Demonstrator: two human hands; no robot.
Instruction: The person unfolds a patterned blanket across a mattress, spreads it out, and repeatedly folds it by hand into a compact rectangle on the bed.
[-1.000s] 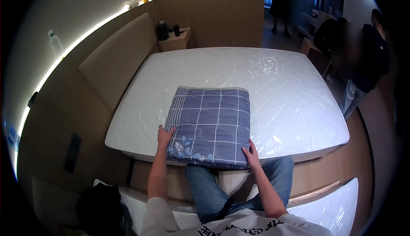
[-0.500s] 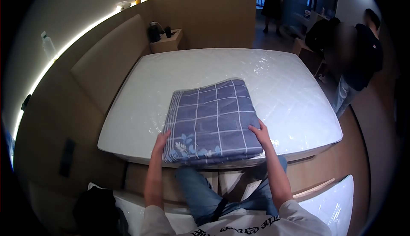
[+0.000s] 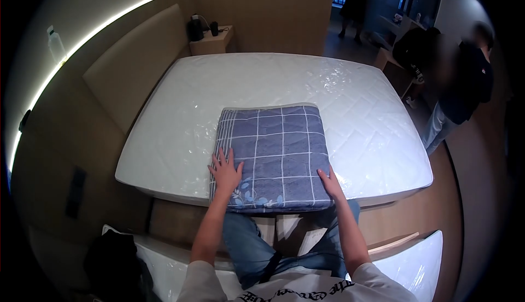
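Observation:
A folded quilt [image 3: 276, 149], blue-grey with white grid lines and pale leaf prints at its lower left, lies near the front edge of the plastic-wrapped white mattress [image 3: 175, 110]. My left hand [image 3: 226, 173] rests flat on the quilt's left part, its fingers spread. At the right edge, my right hand [image 3: 332, 184] holds the quilt's side, thumb on top and the other fingers along the edge, partly hidden.
Behind my legs is another plastic-wrapped white mattress [image 3: 421, 261], with a dark cloth item [image 3: 115, 264] at its left. A padded headboard [image 3: 136, 61] stands left, and a nightstand [image 3: 213, 42] beyond it. People, including one person in dark clothes [image 3: 465, 86], are at the right.
My left hand has moved from the quilt's left edge onto its top, with the fingers now spread. The quilt appears straighter and flatter on the mattress; my right hand stays at its right edge.

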